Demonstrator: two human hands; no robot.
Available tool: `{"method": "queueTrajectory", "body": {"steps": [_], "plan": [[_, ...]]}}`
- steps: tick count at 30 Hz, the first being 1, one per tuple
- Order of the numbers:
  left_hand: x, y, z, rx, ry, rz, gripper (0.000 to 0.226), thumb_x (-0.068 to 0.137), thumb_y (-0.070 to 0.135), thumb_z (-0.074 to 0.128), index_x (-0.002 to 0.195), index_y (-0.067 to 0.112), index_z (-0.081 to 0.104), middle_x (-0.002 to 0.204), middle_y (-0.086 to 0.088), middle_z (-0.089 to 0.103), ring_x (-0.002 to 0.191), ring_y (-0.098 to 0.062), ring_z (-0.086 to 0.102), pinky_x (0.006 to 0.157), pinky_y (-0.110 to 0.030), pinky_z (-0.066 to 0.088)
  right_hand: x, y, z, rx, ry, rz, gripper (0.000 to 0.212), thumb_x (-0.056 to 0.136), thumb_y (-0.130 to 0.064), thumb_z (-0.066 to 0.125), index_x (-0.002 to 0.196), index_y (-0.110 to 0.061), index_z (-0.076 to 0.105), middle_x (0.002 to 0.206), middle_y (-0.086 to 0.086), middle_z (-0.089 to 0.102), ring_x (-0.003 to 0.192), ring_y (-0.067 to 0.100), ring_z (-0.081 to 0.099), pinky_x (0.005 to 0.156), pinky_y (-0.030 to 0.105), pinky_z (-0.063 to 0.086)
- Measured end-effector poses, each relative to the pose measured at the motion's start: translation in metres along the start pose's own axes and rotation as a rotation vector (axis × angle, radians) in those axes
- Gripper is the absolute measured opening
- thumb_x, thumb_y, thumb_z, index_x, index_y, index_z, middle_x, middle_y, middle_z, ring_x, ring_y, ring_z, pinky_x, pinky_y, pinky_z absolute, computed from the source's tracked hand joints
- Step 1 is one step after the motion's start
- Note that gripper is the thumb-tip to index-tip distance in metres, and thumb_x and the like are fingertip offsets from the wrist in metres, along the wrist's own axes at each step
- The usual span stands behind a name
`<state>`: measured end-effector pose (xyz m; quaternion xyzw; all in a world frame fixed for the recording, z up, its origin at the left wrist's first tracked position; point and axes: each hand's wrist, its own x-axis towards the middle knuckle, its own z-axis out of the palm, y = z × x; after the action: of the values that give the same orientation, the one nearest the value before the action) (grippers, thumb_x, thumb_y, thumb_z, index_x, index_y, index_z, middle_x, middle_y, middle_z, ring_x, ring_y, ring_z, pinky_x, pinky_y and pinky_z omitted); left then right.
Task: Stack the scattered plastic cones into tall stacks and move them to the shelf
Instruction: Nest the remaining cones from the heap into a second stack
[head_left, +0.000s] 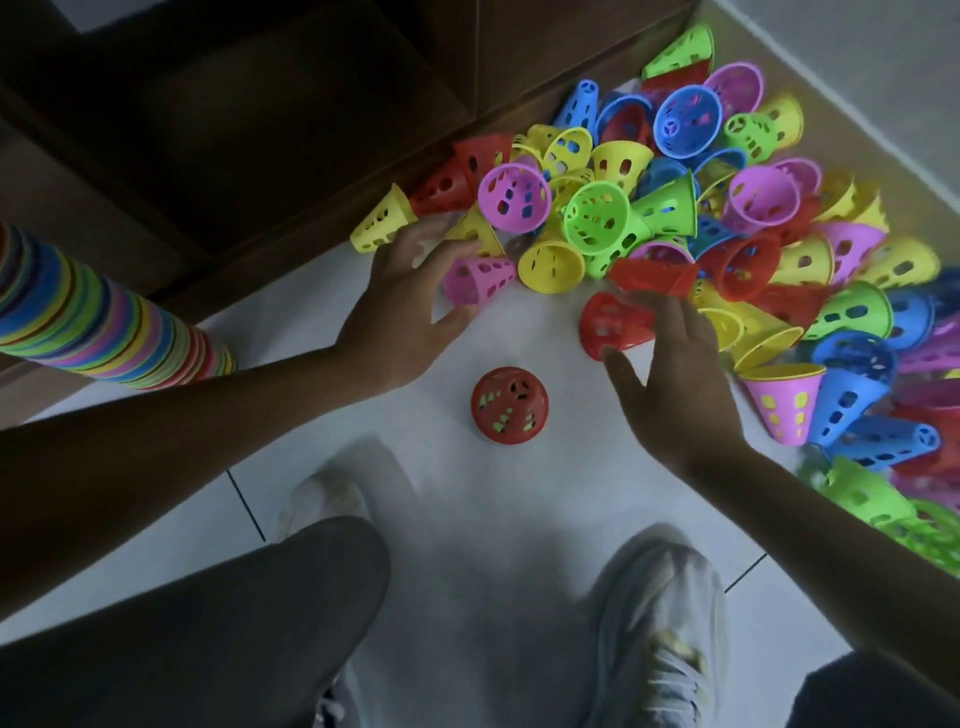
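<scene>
A big pile of perforated plastic cones in red, yellow, green, blue and pink covers the white tiled floor at the right. My left hand reaches to the pile's near edge, its fingers and thumb spread around a pink cone lying on its side. My right hand pinches a blurred red cone between thumb and fingers. A short stack topped by a red cone stands base down on the floor between my hands. A long multicoloured stack of cones juts in from the left edge.
The dark brown wooden shelf unit fills the upper left, its base running along the pile. My shoes and dark trouser legs take up the bottom of the view. Bare white floor tile lies under the short stack.
</scene>
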<state>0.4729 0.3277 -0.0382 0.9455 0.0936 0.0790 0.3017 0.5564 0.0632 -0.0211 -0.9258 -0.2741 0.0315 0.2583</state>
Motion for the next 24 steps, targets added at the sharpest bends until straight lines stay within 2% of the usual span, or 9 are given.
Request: {"method": "queueTrajectory", "body": {"steps": [4,8,14,18,22,24], "plan": [[0.023,-0.007,0.007,0.106,-0.122,0.032,0.06,0.092,0.032,0.07,0.147,0.02,0.046,0.155,-0.008,0.036,0.14,-0.031,0.034,0.105,-0.039,0.041,0.022,0.014,-0.005,-0.119,-0.188,-0.043,0.071,0.089,-0.021,0.069,0.15,-0.01,0.033,0.143,0.013,0.045,0.131,0.034,0.04,0.107,0.042,0.036],[0.027,-0.006,0.012,0.081,-0.205,0.001,0.053,0.093,0.038,0.068,0.14,0.019,0.054,0.146,-0.008,0.047,0.134,-0.03,0.04,0.107,-0.046,0.043,0.028,0.026,0.003,-0.191,-0.332,-0.042,0.082,0.088,-0.02,0.07,0.156,-0.016,0.023,0.15,0.009,0.04,0.135,0.034,0.037,0.107,0.043,0.038],[0.003,-0.005,0.013,0.082,-0.176,0.019,0.042,0.089,0.043,0.071,0.122,0.02,0.06,0.133,-0.003,0.051,0.122,-0.026,0.046,0.091,-0.037,0.05,0.017,0.034,0.014,-0.188,-0.294,-0.048,0.073,0.084,-0.01,0.073,0.148,-0.01,0.037,0.132,0.016,0.05,0.12,0.039,0.049,0.094,0.049,0.05],[-0.013,-0.011,0.013,0.12,-0.168,-0.002,0.041,0.082,0.041,0.079,0.107,0.02,0.054,0.117,-0.003,0.056,0.107,-0.025,0.051,0.083,-0.039,0.052,0.002,0.032,0.019,-0.181,-0.308,-0.027,0.07,0.085,-0.018,0.076,0.146,-0.011,0.04,0.126,0.016,0.054,0.115,0.038,0.051,0.089,0.049,0.051],[-0.019,-0.014,0.012,0.128,-0.212,-0.058,0.054,0.076,0.04,0.085,0.109,0.019,0.048,0.11,-0.005,0.061,0.101,-0.026,0.056,0.076,-0.041,0.058,-0.009,0.029,0.02,-0.175,-0.338,0.035,0.057,0.09,-0.03,0.071,0.137,-0.01,0.047,0.118,0.015,0.059,0.112,0.034,0.05,0.087,0.045,0.048],[-0.018,-0.012,0.009,0.089,-0.191,-0.08,0.058,0.075,0.041,0.085,0.11,0.018,0.046,0.109,-0.006,0.062,0.098,-0.025,0.061,0.07,-0.036,0.059,-0.012,0.028,0.019,-0.158,-0.344,0.072,0.055,0.092,-0.034,0.069,0.135,-0.009,0.047,0.116,0.015,0.06,0.111,0.033,0.049,0.087,0.044,0.046]]}}
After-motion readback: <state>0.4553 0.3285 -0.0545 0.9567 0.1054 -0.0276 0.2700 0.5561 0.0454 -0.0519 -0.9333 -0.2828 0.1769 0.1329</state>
